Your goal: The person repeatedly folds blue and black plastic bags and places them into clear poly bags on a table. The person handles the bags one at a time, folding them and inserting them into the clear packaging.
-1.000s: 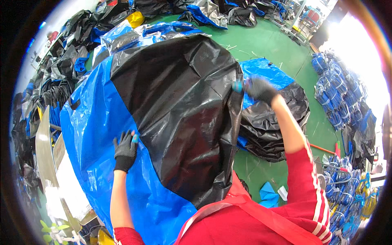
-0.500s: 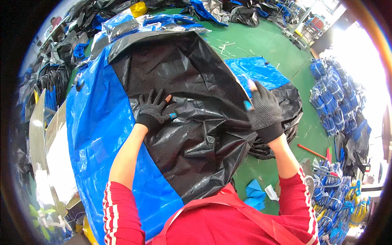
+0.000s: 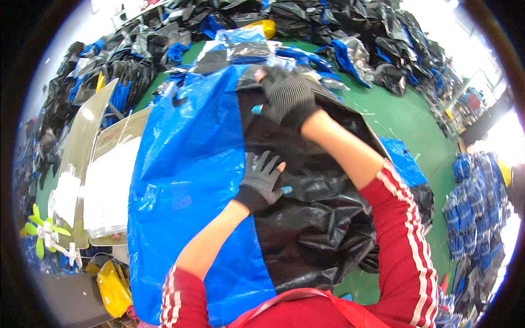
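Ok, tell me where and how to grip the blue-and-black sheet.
The sheet is probably best pinched at its blue left edge, coming from the left: that edge runs long and uncovered, while the left hand lies spread on the black part.

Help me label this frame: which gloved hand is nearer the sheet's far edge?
The right hand, close to that edge of the sheet; the left hand lies lower, near the middle.

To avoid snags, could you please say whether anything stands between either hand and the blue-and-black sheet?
Apart from the dark gloves, nothing visible does: the left hand lies spread on the sheet; the right hand is over its far black part, contact unclear.
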Action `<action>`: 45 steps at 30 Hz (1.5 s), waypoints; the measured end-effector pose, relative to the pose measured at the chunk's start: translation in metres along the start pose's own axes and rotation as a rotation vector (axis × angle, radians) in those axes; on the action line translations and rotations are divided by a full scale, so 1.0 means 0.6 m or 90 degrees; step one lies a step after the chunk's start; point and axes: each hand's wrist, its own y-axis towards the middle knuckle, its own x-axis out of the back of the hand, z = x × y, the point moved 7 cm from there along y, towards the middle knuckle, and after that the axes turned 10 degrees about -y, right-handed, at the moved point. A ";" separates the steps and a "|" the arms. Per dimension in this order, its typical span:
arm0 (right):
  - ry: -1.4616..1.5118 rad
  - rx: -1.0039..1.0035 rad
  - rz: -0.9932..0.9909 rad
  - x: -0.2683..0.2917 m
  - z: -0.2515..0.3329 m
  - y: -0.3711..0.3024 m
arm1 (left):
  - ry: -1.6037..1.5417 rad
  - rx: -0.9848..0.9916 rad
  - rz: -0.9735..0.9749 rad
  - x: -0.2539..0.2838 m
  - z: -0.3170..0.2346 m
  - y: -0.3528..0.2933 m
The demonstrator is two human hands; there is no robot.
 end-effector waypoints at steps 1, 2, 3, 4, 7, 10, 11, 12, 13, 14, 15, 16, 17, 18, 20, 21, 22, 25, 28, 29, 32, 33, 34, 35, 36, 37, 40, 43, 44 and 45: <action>-0.011 -0.071 0.117 -0.053 -0.030 0.038 | 0.021 0.052 -0.001 0.029 0.022 -0.039; -0.097 -0.132 0.209 -0.104 -0.063 0.064 | 0.038 0.105 -0.010 0.058 0.048 -0.084; -0.132 -0.183 0.286 -0.154 -0.101 0.081 | 0.120 0.206 0.039 0.073 0.085 -0.133; -0.083 -0.208 0.461 -0.216 -0.128 0.092 | 0.154 0.257 0.092 0.080 0.116 -0.177; 0.059 -0.119 0.631 -0.312 -0.112 0.133 | 0.021 0.151 0.115 0.055 0.148 -0.228; 0.088 -0.204 0.043 -0.166 -0.079 0.197 | 0.115 0.104 0.095 0.026 0.202 -0.178; 0.104 -0.131 -0.107 -0.087 -0.046 0.191 | 0.131 0.075 0.060 0.030 0.218 -0.150; 0.050 -0.015 -0.263 0.000 -0.008 0.145 | 0.146 0.087 0.072 0.026 0.235 -0.125; 0.076 0.058 -0.267 0.068 0.026 0.086 | 0.192 0.091 0.044 0.034 0.247 -0.105; 0.303 0.155 -0.152 0.105 0.061 0.045 | 0.183 0.088 0.043 0.042 0.254 -0.098; 0.535 0.228 -0.007 0.136 0.091 -0.010 | 0.188 0.090 0.035 0.056 0.258 -0.103; 0.705 0.113 0.159 0.133 0.124 -0.088 | 0.178 0.107 0.025 0.071 0.258 -0.126; 0.851 -0.010 0.310 0.133 0.157 -0.165 | 0.164 0.139 0.014 0.087 0.256 -0.165; 0.825 -0.091 0.424 0.107 0.178 -0.237 | 0.158 0.184 0.009 0.103 0.253 -0.219; 0.631 -0.184 0.598 0.055 0.207 -0.367 | 0.170 0.281 0.014 0.127 0.253 -0.333; 0.572 -0.158 0.594 0.038 0.214 -0.403 | 0.180 0.316 0.011 0.135 0.256 -0.380; 0.521 -0.090 0.510 0.036 0.216 -0.421 | 0.185 0.340 0.005 0.139 0.263 -0.415; 0.365 0.178 0.438 0.029 0.229 -0.450 | 0.184 0.362 -0.018 0.132 0.287 -0.441; 0.363 0.157 0.358 0.048 0.203 -0.427 | 0.190 0.352 -0.043 0.118 0.300 -0.392; 0.380 0.194 0.344 0.062 0.209 -0.420 | 0.188 0.351 -0.051 0.118 0.297 -0.383; 0.342 0.289 0.454 0.082 0.227 -0.433 | 0.169 0.350 -0.110 0.134 0.243 -0.430; 0.524 0.132 0.541 0.079 0.219 -0.438 | 0.170 0.365 -0.135 0.146 0.217 -0.477; 0.470 0.114 0.730 0.068 0.221 -0.475 | 0.184 0.393 -0.147 0.157 0.185 -0.538; 0.448 0.141 0.812 0.068 0.222 -0.501 | 0.201 0.436 -0.137 0.165 0.161 -0.602; 0.433 0.187 0.794 0.073 0.223 -0.514 | 0.220 0.478 -0.121 0.170 0.141 -0.664; 0.445 0.270 0.708 0.083 0.226 -0.520 | 0.227 0.517 -0.104 0.177 0.128 -0.719; 0.447 0.367 0.558 0.084 0.218 -0.545 | 0.204 0.578 -0.083 0.211 0.150 -0.788; 0.473 0.286 0.573 0.073 0.220 -0.543 | 0.183 0.504 -0.034 0.292 0.251 -0.715; 0.456 0.251 0.674 0.070 0.224 -0.541 | 0.132 0.423 -0.032 0.324 0.290 -0.668; 0.398 0.189 0.808 0.067 0.226 -0.539 | 0.119 0.360 0.057 0.339 0.326 -0.627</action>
